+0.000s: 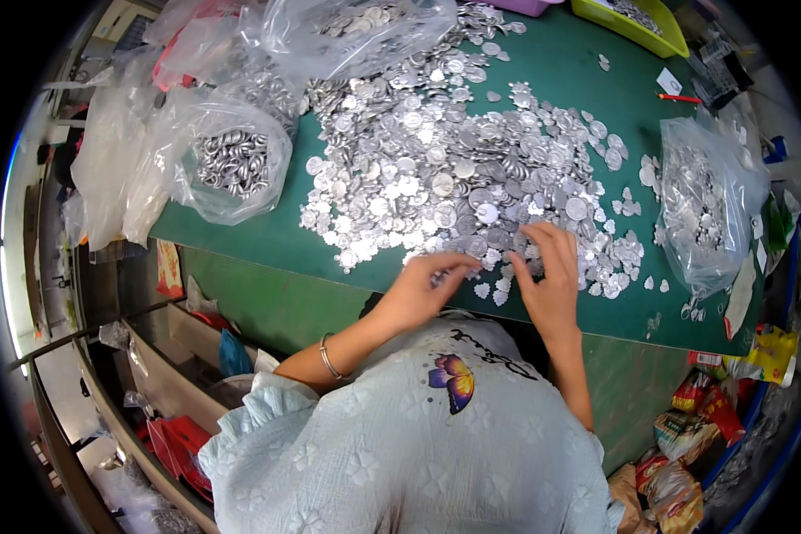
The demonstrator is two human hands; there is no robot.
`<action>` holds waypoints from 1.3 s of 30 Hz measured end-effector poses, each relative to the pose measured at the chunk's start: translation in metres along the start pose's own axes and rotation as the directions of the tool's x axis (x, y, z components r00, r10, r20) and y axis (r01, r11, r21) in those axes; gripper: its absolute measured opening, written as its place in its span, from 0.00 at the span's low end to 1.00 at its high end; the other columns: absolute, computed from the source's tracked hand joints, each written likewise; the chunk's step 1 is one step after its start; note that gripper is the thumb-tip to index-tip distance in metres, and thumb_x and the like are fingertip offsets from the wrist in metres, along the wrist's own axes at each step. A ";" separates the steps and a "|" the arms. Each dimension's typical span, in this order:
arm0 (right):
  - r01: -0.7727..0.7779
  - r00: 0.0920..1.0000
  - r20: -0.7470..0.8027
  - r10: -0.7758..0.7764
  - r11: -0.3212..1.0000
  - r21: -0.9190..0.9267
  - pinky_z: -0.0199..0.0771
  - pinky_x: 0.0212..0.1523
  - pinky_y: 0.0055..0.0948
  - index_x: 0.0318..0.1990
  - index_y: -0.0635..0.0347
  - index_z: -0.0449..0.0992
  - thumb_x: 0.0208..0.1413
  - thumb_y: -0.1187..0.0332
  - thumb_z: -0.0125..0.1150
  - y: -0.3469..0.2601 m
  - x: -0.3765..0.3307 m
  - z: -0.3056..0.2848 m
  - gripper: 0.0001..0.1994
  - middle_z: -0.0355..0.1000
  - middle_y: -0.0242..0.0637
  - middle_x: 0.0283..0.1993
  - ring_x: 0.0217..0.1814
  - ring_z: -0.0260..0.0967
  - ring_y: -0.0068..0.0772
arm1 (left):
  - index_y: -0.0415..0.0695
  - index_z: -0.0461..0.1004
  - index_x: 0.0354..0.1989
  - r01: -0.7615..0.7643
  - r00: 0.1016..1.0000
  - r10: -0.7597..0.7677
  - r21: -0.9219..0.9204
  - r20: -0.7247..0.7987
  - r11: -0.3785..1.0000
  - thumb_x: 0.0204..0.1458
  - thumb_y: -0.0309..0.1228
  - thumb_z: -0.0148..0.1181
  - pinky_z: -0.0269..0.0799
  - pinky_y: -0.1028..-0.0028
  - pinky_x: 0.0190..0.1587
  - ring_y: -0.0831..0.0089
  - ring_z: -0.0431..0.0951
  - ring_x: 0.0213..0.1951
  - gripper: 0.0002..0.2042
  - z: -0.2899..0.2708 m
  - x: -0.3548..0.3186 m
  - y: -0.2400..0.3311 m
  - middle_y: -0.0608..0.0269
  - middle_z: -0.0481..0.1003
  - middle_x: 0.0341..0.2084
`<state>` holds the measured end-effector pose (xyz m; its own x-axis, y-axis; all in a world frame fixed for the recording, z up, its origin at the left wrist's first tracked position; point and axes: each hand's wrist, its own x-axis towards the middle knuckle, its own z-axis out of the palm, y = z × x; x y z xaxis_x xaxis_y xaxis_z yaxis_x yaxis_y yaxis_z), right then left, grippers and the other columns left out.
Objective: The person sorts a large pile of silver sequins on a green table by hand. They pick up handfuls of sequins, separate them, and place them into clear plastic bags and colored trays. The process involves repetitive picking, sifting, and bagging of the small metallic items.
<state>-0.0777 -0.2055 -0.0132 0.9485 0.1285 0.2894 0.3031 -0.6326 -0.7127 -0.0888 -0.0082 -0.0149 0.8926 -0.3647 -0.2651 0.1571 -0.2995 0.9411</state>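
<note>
Work surface: a green table (561, 80) bearing a broad heap of small silver metal discs (454, 169), some plain and round, some flower-edged.
My left hand (418, 289): at the near edge of the heap, fingers curled and pinching a few discs; how many I hold I cannot tell.
My right hand (547, 276): just beside the left, fingers spread and bent down onto the discs, touching them; whether any are gripped I cannot tell.
Already bagged: a clear bag of discs (231, 165) on my left, another clear bag (699, 200) on my right, and a third bag (356, 31) at the far side of the heap.
Yellow tray (636, 27): at the far right corner, holding more metal pieces.
Progress, as I judge it: several bags filled, yet most of the heap lies loose; much sorting remains.
</note>
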 end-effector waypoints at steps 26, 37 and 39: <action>0.367 0.928 0.197 -0.317 0.866 -0.338 0.55 0.53 0.40 0.41 0.60 0.73 0.43 0.79 0.58 -0.016 0.082 0.047 0.14 0.70 0.36 0.46 0.52 0.62 0.39 | 0.42 0.73 0.36 -0.124 0.817 0.369 0.489 -0.444 0.864 0.48 0.19 0.54 0.67 0.66 0.27 0.55 0.72 0.27 0.08 -0.054 0.046 0.001 0.54 0.69 0.26; -0.324 0.849 0.162 0.502 0.252 0.912 0.64 0.27 0.20 0.48 0.66 0.66 0.57 0.71 0.53 0.000 0.100 0.023 0.13 0.67 0.32 0.32 0.29 0.65 0.22 | 0.44 0.72 0.40 -0.208 0.870 0.430 0.610 -0.242 0.765 0.43 0.20 0.58 0.70 0.64 0.29 0.56 0.74 0.29 0.14 -0.072 0.093 0.015 0.60 0.70 0.36; -0.369 0.886 0.267 0.379 0.227 0.901 0.61 0.24 0.20 0.48 0.67 0.65 0.57 0.71 0.54 0.014 0.111 0.017 0.14 0.66 0.30 0.31 0.25 0.63 0.22 | 0.44 0.72 0.42 -0.280 0.867 0.476 0.644 -0.149 0.712 0.44 0.26 0.60 0.71 0.65 0.31 0.56 0.75 0.30 0.14 -0.074 0.112 0.014 0.60 0.71 0.37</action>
<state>0.0328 -0.1866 -0.0019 0.9798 0.0781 -0.1843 -0.1986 0.4971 -0.8446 0.0450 0.0120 -0.0162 0.9114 -0.3272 0.2494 -0.4104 -0.6787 0.6090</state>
